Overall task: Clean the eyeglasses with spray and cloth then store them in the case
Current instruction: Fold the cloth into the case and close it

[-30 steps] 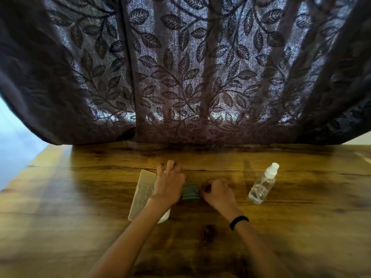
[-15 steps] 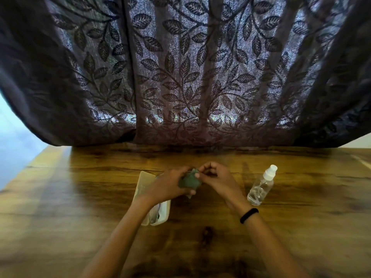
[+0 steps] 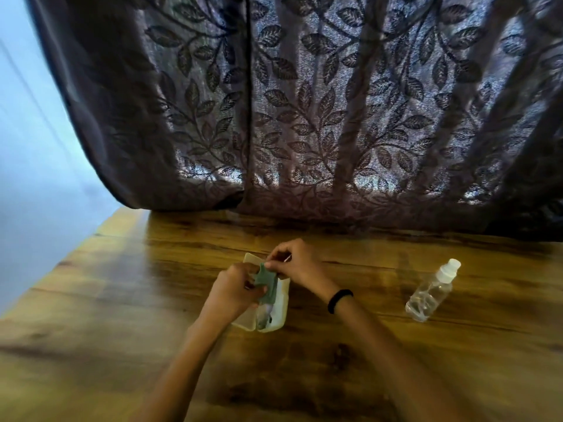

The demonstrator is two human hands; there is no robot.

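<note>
"How did the cloth (image 3: 265, 284) look?"

"Small, dull green and crumpled. The left hand (image 3: 234, 292) and the right hand (image 3: 297, 264) each pinched it, fingers closed on its folds, right over the open case (image 3: 281, 303)."

"And the case?"

"Pale, cream-coloured, lying open on the tabletop (image 3: 122, 300) near the middle. Something glassy lay inside, too blurred to name."

"The spray bottle (image 3: 432, 292)?"

"Clear with a white cap, leaning, well apart toward the right edge."

"Room to move?"

"Bare wood lay toward the left edge and the near edge. A dark leaf-patterned curtain (image 3: 304, 117) hung along the far edge. The right wrist wore a black band (image 3: 339, 300)."
</note>
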